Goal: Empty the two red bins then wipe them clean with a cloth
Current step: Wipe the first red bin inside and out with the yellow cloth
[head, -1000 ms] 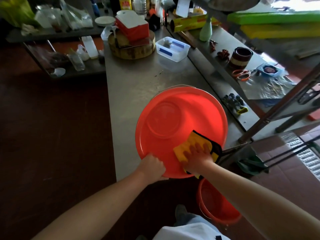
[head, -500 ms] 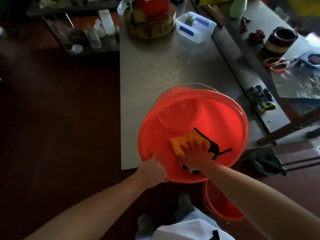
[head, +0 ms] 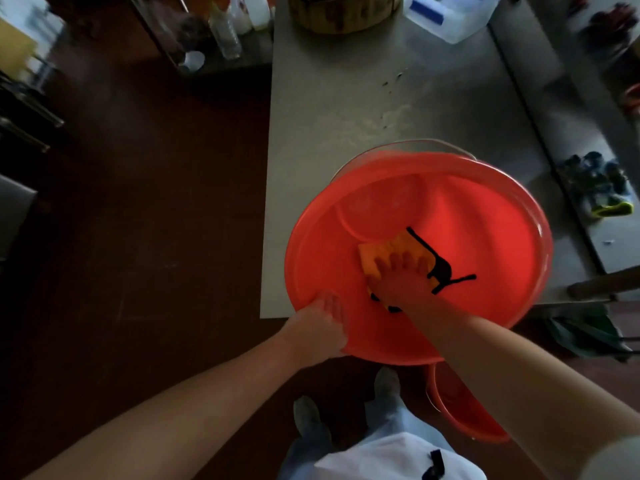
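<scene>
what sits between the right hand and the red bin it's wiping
Only the yellow cloth: the right hand presses it against the inside of the red bin. Nothing else visible is in the way.

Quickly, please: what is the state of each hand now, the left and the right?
Left hand: grips the near rim of the red bin.
Right hand: open, fingers spread, presses the yellow cloth inside the bin.

A stainless-steel table [head: 329,133] stands on a dark reddish-brown floor [head: 138,237], with a second steel counter [head: 554,116] just beside it on the right. A wooden block [head: 343,12] and a clear tub [head: 446,19] sit at the table's far end, and a low rack [head: 242,62] of bottles stands to its left.
</scene>
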`<action>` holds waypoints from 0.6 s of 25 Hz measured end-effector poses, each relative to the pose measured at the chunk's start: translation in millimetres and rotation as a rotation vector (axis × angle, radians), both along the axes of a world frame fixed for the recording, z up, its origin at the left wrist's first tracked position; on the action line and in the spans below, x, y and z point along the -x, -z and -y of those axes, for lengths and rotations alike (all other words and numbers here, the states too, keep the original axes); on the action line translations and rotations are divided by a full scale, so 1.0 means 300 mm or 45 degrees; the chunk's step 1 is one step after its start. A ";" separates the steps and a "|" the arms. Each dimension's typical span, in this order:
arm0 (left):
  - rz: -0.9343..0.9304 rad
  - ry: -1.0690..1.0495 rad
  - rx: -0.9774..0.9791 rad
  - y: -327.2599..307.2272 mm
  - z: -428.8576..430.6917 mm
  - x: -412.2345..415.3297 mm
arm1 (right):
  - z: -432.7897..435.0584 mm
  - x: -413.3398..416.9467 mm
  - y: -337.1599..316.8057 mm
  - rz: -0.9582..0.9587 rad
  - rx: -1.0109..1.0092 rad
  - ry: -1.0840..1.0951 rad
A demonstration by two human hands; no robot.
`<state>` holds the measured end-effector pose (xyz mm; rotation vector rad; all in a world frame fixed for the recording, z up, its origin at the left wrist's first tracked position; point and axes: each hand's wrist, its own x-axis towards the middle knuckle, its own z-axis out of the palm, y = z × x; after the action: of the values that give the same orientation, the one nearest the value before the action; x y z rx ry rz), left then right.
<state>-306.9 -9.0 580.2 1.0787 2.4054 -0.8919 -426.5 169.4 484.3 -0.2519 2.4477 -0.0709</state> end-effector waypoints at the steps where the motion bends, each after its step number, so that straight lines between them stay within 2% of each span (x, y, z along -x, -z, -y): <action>1: -0.035 -0.002 -0.083 -0.011 0.001 0.008 | -0.001 -0.006 -0.006 -0.017 -0.027 -0.068; 3: -0.111 0.091 -0.157 -0.005 0.005 0.009 | -0.006 -0.026 -0.012 -0.063 -0.055 -0.128; 7: -0.079 0.197 -0.188 -0.061 0.006 0.058 | -0.024 -0.099 -0.080 -0.032 -0.082 -0.144; 11: 0.067 0.116 -0.235 -0.076 0.013 0.081 | -0.028 -0.180 -0.176 0.064 -0.098 -0.105; 15: 0.047 0.106 -0.272 -0.098 0.010 0.094 | -0.053 -0.251 -0.243 0.096 -0.182 -0.072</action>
<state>-335.1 -12.0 609.5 1.2689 2.4838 -0.6441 -351.3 185.3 557.3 -0.2498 2.3559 0.1169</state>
